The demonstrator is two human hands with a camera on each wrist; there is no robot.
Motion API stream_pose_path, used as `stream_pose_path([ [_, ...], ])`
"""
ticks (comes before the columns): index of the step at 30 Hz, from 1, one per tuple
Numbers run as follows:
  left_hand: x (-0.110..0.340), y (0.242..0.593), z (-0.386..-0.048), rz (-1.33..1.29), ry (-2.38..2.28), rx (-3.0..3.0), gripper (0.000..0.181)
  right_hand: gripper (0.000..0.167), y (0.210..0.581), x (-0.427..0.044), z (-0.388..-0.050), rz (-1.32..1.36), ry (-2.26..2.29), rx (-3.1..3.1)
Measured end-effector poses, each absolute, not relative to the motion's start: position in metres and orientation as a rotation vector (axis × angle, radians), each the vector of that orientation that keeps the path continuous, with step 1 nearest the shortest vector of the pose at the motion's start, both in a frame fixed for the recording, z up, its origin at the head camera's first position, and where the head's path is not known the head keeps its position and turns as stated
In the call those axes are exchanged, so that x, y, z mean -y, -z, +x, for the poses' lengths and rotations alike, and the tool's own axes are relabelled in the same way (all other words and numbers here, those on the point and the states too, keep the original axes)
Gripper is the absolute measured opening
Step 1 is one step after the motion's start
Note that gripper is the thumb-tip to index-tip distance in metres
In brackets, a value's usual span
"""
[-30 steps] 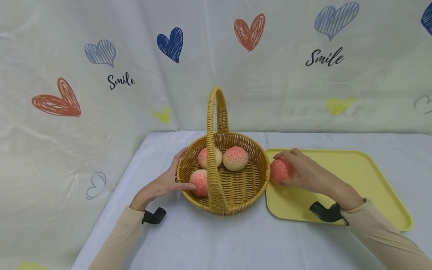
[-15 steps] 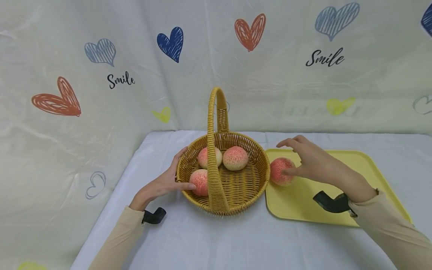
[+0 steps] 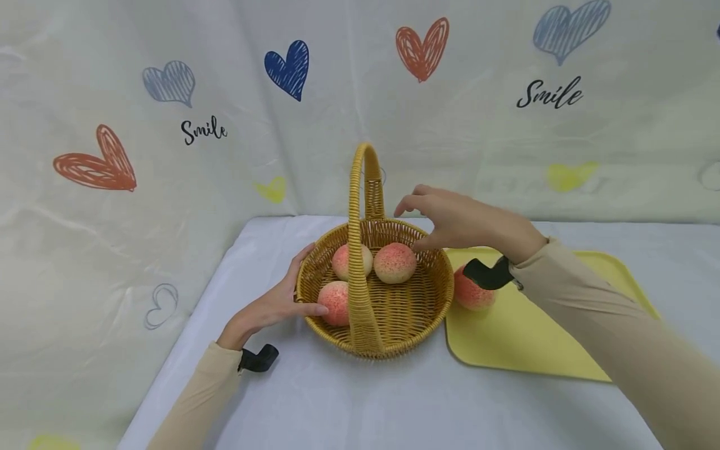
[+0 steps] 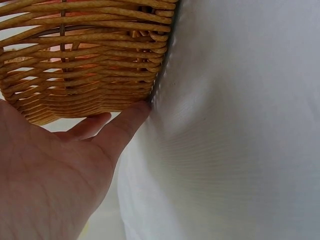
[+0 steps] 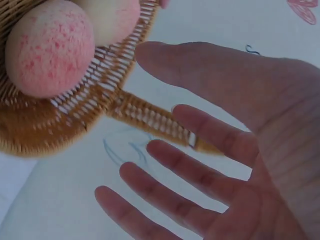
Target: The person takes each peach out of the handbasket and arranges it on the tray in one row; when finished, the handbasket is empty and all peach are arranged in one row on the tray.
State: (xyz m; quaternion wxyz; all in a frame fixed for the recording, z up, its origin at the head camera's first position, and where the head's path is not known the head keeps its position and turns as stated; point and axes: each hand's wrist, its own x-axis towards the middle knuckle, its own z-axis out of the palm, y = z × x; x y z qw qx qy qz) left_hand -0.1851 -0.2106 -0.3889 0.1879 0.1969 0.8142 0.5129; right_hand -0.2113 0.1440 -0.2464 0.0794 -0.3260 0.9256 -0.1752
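Three pink-and-cream peaches lie in a round wicker basket (image 3: pixel 413 306) with a tall handle: one peach (image 3: pixel 395 264) at the back, a second peach (image 3: pixel 340 262) partly behind the handle, and a third peach (image 3: pixel 334 304) at the front left. My left hand (image 3: pixel 278 305) holds the basket's left side, thumb over the rim and fingers against the outer weave (image 4: pixel 100 75). With nothing in it, my right hand (image 3: pixel 461 219) hovers above the basket's back right rim. Its fingers are spread in the right wrist view. Another peach (image 3: pixel 475 299) sits on the yellow tray, partly covered by the black wrist mount.
A yellow tray (image 3: pixel 523 337) lies just right of the basket, partly under my right sleeve. White cloth (image 3: pixel 394 406) covers the table. Behind it hangs a pale curtain (image 3: pixel 337 125) printed with hearts and "Smile".
My right hand has let go of the peach on the tray, then lifted and moved left over the basket's rim. The left hand and basket stay in place.
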Motion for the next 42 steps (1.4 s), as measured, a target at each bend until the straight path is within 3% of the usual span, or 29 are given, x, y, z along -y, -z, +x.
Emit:
stream_pose_path([
  [6, 0.204, 0.39, -0.188, 0.552, -1.469, -2.27, 0.126, 0.047, 0.275, -0.13, -0.228, -1.039, 0.506, -2.633],
  [15, 0.2, 0.394, -0.186, 0.544, -1.465, -2.255, 0.125, 0.067, 0.305, -0.129, -0.228, -0.994, 0.519, -2.439],
  [22, 0.204, 0.394, -0.185, 0.556, -1.461, -2.264, 0.126, 0.053, 0.31, -0.123, -0.223, -0.95, 0.468, -2.446],
  [42, 0.211, 0.39, -0.185, 0.568, -1.468, -2.286, 0.122, 0.043, 0.312, -0.105, -0.216, -1.043, 0.372, -2.304],
])
